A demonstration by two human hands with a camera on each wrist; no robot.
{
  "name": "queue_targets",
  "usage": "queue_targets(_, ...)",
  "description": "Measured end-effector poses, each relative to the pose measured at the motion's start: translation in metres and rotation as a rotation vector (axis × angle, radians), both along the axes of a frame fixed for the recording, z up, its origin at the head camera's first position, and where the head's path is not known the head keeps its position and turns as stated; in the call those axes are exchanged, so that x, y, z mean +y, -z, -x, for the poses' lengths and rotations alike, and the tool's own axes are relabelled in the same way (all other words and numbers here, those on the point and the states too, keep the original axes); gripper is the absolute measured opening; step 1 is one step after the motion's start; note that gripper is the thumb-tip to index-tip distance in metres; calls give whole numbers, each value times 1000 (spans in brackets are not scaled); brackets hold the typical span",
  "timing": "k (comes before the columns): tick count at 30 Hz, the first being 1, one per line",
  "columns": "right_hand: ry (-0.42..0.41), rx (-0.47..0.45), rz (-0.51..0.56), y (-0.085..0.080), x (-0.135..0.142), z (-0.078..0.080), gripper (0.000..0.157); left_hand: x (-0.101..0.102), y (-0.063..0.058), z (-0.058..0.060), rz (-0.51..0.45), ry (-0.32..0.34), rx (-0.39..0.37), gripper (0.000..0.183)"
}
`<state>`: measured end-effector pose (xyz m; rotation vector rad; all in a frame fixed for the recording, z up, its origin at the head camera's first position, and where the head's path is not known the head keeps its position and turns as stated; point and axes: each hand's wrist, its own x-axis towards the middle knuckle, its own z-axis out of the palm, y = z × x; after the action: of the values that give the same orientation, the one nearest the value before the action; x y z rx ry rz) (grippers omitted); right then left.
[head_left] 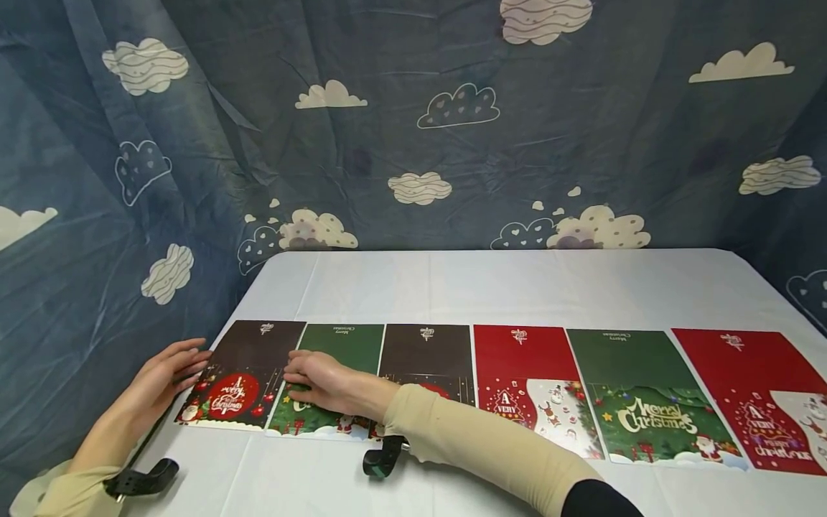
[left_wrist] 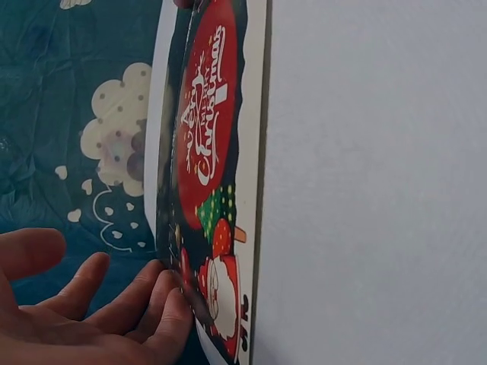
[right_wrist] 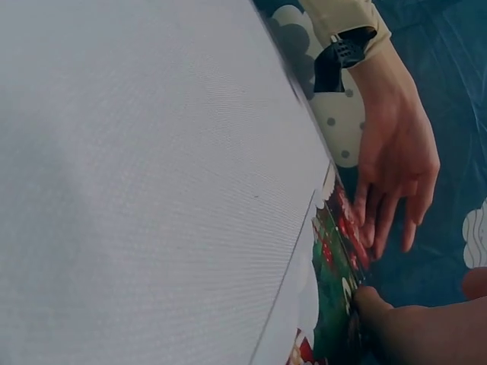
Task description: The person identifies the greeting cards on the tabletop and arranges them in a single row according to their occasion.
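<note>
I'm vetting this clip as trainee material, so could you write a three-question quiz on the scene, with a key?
1. How many Christmas cards show in the row on the white tablecloth?
2. True or false: the left hand is at the left edge of the leftmost card.
3. The right hand partly hides the second card from the left. Its upper half is: a) red, b) green, c) white.

Key: 1. Six. 2. True. 3. b.

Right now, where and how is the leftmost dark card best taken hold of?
Likely its left edge, with the left hand coming from the left: the dark card lies flat along the table's left edge; its right edge sits close to the neighbouring green card.
</note>
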<state>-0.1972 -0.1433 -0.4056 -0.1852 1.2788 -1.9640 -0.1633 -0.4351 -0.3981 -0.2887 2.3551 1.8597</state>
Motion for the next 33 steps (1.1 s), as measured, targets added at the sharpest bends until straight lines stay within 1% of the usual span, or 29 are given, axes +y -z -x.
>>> queue_targets(3, -2, 9, 7, 0, 0, -1, 60, -2, -1, -2, -18, 6, 8, 55)
queue_targets(6, 2, 9, 37, -1, 0, 0, 62, -3, -2, -1, -29, 23, 8, 55)
queue_targets(11, 28, -24, 115, -5, -1, 3, 64, -3, -6, 2, -5, 43, 0, 63)
queue_targets(14, 40, -26, 146, -7, 0, 4, 64, -2, -8, 4, -4, 42, 16, 61)
queue_targets(17, 46, 11, 143, -8, 2, 6, 62, -1, -10, 5, -66, 37, 44, 53)
queue_targets(20, 52, 58, 125, -10, 6, 10, 62, 1, -14, 8, -177, 39, 60, 45)
queue_targets(22, 55, 76, 117, -11, 9, 14, 63, 3, -17, 10, -246, 34, 54, 43)
queue_targets(24, 71, 74, 122, -12, 12, 17, 65, 4, -19, 12, -295, 28, 46, 42)
queue_targets(25, 77, 74, 123, -13, 13, 18, 65, 5, -20, 13, -317, 23, 45, 39)
queue_targets(27, 87, 72, 130, -14, 14, 21, 66, 7, -20, 15, -336, 25, 52, 35)
queue_targets(29, 95, 73, 134, -16, 16, 24, 66, 10, -21, 17, -339, 46, 78, 29)
queue_targets(31, 90, 87, 135, -18, 18, 28, 65, 14, -23, 20, -322, 70, 107, 26)
queue_targets(33, 89, 105, 134, -21, 20, 33, 65, 18, -26, 25, -290, 93, 131, 28)
